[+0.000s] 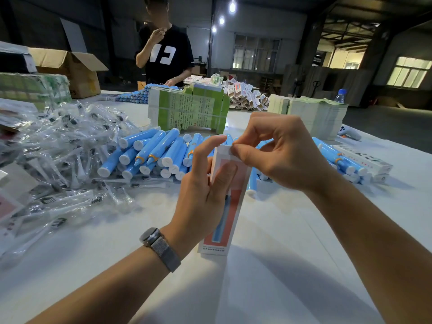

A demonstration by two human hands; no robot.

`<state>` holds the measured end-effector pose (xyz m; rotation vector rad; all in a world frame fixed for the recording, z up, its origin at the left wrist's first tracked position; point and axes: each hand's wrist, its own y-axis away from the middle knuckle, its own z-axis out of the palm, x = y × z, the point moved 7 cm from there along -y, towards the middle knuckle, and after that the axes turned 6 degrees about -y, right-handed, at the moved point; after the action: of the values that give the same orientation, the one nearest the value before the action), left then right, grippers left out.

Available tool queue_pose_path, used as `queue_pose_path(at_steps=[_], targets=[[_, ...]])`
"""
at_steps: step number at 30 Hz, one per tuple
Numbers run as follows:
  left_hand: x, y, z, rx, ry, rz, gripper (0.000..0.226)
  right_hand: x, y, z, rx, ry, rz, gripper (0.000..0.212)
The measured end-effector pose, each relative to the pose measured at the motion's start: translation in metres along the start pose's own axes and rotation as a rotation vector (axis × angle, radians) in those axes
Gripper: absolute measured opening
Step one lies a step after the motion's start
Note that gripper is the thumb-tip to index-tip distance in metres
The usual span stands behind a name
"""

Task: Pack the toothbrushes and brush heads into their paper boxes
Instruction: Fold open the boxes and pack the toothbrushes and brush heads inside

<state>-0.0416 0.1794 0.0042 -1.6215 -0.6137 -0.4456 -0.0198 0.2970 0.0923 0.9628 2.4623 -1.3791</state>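
The left hand (205, 183) is gripping an upright paper box (225, 206), fingers curled round its left side and thumb lying across the red front, while the box's foot is resting on the white table (268, 265). The right hand (278, 155) is working at the top of the box, thumb and forefinger pinching the white flap (225, 149); the other fingers are curling loosely above. A watch (161, 247) is sitting on the left wrist.

Just behind the box a heap of blue toothbrushes (149, 155) is lying across the table, running on to the right behind the right hand. To the left, touching that heap, a big pile of brush heads (67, 155) in clear bags is spreading toward the table's near edge. Beyond the toothbrushes a bundle of flat green cartons (189, 111) is standing on edge, and to its right a stack of flat boxes (313, 115) is sitting with a bottle (340, 96) behind it. A packed box (364, 160) is lying at the right end of the toothbrushes.

At the far side a person (166, 52) in a black shirt is standing, one hand raised near the chin. An open brown carton (70, 69) is sitting at the far left
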Motion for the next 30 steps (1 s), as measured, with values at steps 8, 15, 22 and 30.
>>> queue_pose_path(at_steps=[8, 15, 22, 30], targets=[[0.002, 0.001, -0.001, -0.005, -0.068, 0.041, 0.026, 0.004, -0.002, -0.002, -0.097, -0.030, 0.053, 0.011], [-0.004, -0.001, -0.003, -0.010, 0.059, -0.046, 0.017, 0.018, 0.005, 0.010, -0.076, -0.174, 0.073, 0.011], [-0.003, -0.007, -0.002, -0.038, 0.192, -0.131, 0.006, 0.026, 0.005, 0.016, -0.044, -0.288, 0.042, 0.011], [0.003, -0.010, -0.007, 0.021, 0.149, -0.127, 0.023, 0.028, 0.009, 0.021, 0.036, -0.268, 0.050, 0.007]])
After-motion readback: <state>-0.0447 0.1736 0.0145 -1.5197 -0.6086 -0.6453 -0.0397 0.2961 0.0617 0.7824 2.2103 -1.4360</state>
